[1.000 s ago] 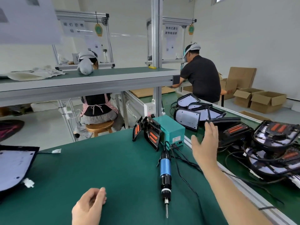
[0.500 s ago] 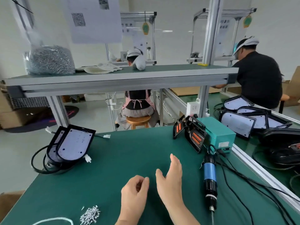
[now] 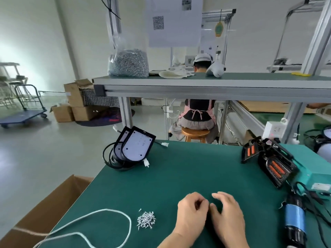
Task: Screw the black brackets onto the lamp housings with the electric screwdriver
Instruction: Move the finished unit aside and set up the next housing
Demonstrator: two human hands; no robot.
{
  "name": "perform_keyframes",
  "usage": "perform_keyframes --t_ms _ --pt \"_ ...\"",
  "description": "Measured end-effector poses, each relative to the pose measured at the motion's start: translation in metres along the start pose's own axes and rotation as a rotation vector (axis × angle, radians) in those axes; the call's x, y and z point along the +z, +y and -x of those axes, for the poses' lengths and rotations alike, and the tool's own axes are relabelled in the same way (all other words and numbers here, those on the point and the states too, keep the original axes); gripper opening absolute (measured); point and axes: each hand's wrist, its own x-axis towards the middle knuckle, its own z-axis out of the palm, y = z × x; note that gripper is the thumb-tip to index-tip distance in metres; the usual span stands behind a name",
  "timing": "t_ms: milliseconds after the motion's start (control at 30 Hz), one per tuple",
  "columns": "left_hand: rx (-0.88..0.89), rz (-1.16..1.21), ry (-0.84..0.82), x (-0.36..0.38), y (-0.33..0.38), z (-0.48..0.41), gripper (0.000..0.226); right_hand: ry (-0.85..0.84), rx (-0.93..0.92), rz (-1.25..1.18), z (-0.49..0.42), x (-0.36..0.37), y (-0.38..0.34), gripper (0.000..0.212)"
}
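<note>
At the tabletop's (image 3: 179, 172) near edge the left hand (image 3: 192, 213) curls, and I cannot tell its grip. The right hand (image 3: 228, 218) has a loose grip on nothing seen, and with no work set up, the next move, I judge, is fetching one of the housings (image 3: 136, 149). Shiny screws (image 3: 146, 219) heap left of them by a white cord (image 3: 100, 212), and the blue-sleeved screwdriver (image 3: 294, 219) lies at the right edge. Farther, ribbed black parts (image 3: 274, 163) with orange inserts, perhaps brackets, lean at that edge, and the flat white-faced housings stack at the far left corner.

A white cord (image 3: 107, 209) looped on the green bench (image 3: 179, 169) beside an open cardboard box (image 3: 44, 212); beyond, a person (image 3: 198, 108) sat on a wooden stool (image 3: 195, 133).
</note>
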Motion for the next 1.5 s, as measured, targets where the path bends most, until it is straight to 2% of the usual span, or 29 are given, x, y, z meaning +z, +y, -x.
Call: perform_keyframes --t_ms 67,133,233,300,400,500,633,833,1067,1167,1367,1500 --pt "0.021 -0.04 0.029 -0.011 0.006 -0.008 0.017 0.0 0.01 -0.01 -0.002 0.001 0.001 0.03" --pt "0.09 -0.14 0.132 -0.032 0.017 -0.027 0.016 0.005 0.027 -0.045 -0.002 0.002 0.001 0.027" --pt "0.175 -0.451 0.308 -0.081 0.033 -0.076 0.012 0.036 0.029 -0.092 -0.001 0.006 0.0 0.025" --pt "0.109 -0.669 0.386 -0.12 0.042 -0.113 0.027 0.061 0.026 -0.102 -0.002 0.008 -0.002 0.024" --pt "-0.078 -0.839 0.438 -0.174 0.047 -0.155 0.048 0.089 0.024 -0.118 -0.003 0.011 -0.004 0.024" --pt "-0.204 -0.922 0.396 -0.212 0.036 -0.178 0.062 0.098 0.022 -0.133 -0.004 0.012 -0.005 0.026" --pt "-0.248 -1.052 0.275 -0.232 0.017 -0.195 0.051 0.083 0.002 -0.14 -0.004 0.012 -0.006 0.029" --pt "-0.281 -1.293 0.187 -0.234 -0.002 -0.21 0.045 0.069 0.001 -0.132 -0.004 0.012 -0.007 0.03" --pt "-0.316 -1.34 0.175 -0.234 -0.013 -0.22 0.035 0.055 0.022 -0.111 -0.006 0.011 -0.005 0.028" --pt "-0.305 -1.311 0.172 -0.236 -0.017 -0.222 0.021 0.056 0.016 -0.11 -0.007 0.011 -0.004 0.027" --pt "-0.335 -1.339 0.147 -0.234 -0.013 -0.221 0.034 0.045 0.024 -0.101 -0.008 0.01 -0.004 0.025" --pt "-0.343 -1.137 0.166 -0.231 -0.007 -0.215 0.031 0.064 0.037 -0.132 -0.005 0.01 -0.006 0.028"
